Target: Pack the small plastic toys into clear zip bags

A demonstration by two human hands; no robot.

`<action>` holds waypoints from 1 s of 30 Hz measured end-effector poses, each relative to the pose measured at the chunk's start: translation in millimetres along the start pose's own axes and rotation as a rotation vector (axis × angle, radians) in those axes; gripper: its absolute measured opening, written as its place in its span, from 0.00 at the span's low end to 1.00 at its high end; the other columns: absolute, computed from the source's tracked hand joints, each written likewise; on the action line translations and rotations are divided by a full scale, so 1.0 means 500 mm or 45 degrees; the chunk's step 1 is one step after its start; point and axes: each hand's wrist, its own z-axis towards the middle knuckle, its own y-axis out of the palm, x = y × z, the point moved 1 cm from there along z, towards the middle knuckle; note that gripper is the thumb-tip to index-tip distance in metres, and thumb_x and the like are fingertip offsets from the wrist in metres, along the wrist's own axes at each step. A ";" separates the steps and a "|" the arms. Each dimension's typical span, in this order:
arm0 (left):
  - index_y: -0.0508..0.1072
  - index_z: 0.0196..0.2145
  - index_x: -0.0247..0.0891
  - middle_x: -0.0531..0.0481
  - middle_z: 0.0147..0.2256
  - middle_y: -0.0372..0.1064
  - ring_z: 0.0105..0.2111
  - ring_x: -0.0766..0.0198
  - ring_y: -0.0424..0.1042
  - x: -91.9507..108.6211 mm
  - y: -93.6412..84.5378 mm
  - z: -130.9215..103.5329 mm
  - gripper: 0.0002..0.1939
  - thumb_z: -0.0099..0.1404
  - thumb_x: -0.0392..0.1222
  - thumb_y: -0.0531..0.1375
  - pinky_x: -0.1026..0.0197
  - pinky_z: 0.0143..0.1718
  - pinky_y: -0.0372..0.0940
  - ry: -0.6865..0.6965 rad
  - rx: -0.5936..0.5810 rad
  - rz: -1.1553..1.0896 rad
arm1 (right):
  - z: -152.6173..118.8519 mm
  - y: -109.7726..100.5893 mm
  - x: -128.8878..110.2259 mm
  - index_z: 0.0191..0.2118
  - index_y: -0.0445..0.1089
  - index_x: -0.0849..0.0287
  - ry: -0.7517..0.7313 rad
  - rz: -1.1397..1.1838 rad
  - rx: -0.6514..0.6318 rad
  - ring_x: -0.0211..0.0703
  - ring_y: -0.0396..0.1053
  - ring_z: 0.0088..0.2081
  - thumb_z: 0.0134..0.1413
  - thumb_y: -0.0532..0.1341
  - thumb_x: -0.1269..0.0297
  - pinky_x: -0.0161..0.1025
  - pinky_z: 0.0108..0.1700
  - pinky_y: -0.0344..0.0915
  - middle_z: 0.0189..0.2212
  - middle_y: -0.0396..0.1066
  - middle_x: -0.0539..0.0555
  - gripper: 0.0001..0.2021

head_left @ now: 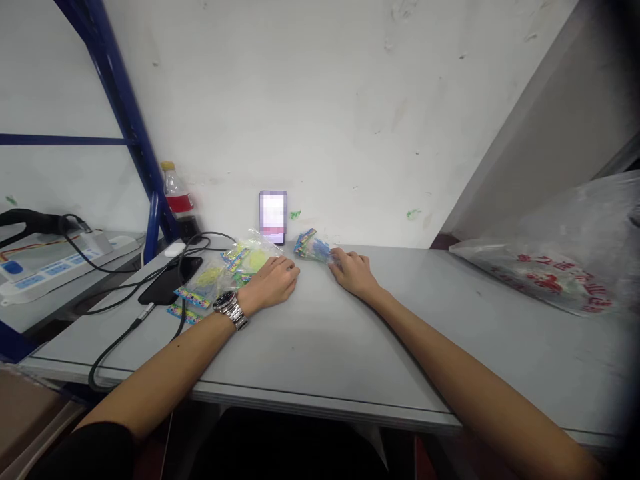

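My right hand (353,272) pinches the near end of a small clear packet (316,247) with blue contents and a colourful printed header. The packet lies at the back of the grey table, its header pointing away to the left. My left hand (273,283), a metal watch (231,309) on its wrist, rests on the tabletop with fingers curled in; whatever is under them is hidden. Against that hand's left side lie several similar packets, among them one with light green contents (257,261) and one with yellow contents (210,275).
A lit phone (273,217) leans on the wall. Left of the packets are a dark phone (170,281), black cables (116,347), a white case (175,249) and a cola bottle (179,200). A power strip (65,268) sits beyond the blue frame (120,100). On the right is a plastic bag (555,267).
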 end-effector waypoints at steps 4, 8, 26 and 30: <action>0.70 0.38 0.34 0.42 0.41 0.68 0.44 0.54 0.66 -0.001 0.004 -0.001 0.11 0.69 0.37 0.49 0.52 0.47 0.61 0.018 -0.004 -0.012 | -0.003 -0.011 -0.010 0.51 0.67 0.63 -0.034 -0.074 0.027 0.52 0.68 0.47 0.62 0.48 0.66 0.47 0.53 0.52 0.39 0.76 0.62 0.17; 0.70 0.39 0.34 0.42 0.40 0.68 0.44 0.54 0.66 0.001 0.004 0.000 0.11 0.69 0.37 0.49 0.52 0.47 0.61 0.024 -0.001 -0.013 | -0.007 -0.021 -0.017 0.46 0.72 0.62 -0.042 -0.125 0.037 0.50 0.71 0.41 0.62 0.48 0.67 0.43 0.49 0.55 0.35 0.76 0.61 0.17; 0.70 0.39 0.34 0.42 0.40 0.69 0.42 0.54 0.66 0.004 -0.006 0.001 0.10 0.69 0.37 0.49 0.52 0.45 0.62 -0.019 0.111 -0.094 | -0.007 -0.049 0.004 0.38 0.69 0.58 -0.075 0.448 0.912 0.45 0.75 0.32 0.58 0.50 0.69 0.41 0.37 0.67 0.28 0.76 0.55 0.11; 0.69 0.40 0.34 0.42 0.39 0.70 0.43 0.54 0.67 0.013 -0.016 0.002 0.11 0.70 0.40 0.49 0.50 0.47 0.63 -0.053 0.240 -0.225 | -0.024 -0.063 -0.022 0.38 0.67 0.56 -0.098 0.692 0.853 0.43 0.74 0.28 0.59 0.52 0.66 0.40 0.34 0.68 0.24 0.73 0.51 0.08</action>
